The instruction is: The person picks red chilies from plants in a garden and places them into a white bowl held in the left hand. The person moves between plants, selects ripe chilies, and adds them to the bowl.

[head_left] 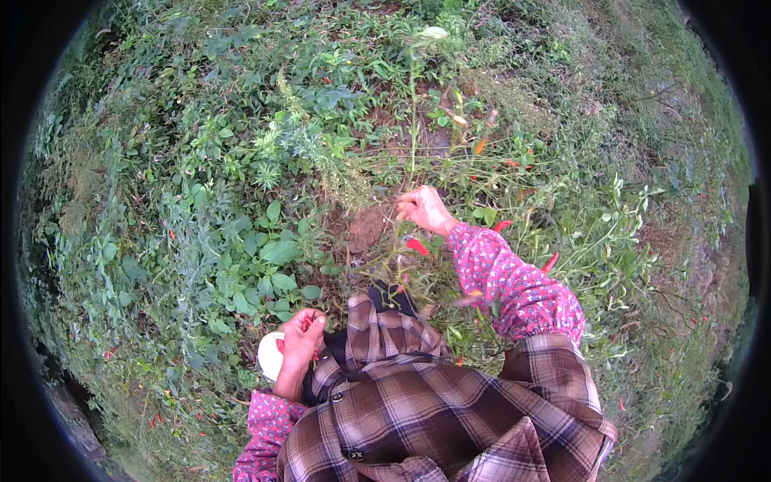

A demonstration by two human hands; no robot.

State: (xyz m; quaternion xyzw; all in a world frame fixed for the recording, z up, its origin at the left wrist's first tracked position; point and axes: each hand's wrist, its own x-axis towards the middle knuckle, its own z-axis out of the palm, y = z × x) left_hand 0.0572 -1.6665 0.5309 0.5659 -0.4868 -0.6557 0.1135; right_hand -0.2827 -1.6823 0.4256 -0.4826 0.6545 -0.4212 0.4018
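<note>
My right hand (426, 208), in a floral sleeve cover, reaches forward with its fingers closed around a thin plant stem (413, 144). Pepper plants with orange and red chili peppers (502, 226) surround that arm. Close below the wrist shows another red chili pepper (417, 246), slightly blurred. My left hand (303, 334) is at the lower left near the body, its fingers closed on something red, seemingly chili peppers, mostly hidden by the hand. Beside and partly behind it is a white round container (270, 356) with red inside.
Dense weeds and broad-leaved plants (280, 253) cover the ground ahead and to the left. A patch of bare soil (367, 228) lies before the body. More tangled stems (602, 223) with scattered red peppers stand on the right.
</note>
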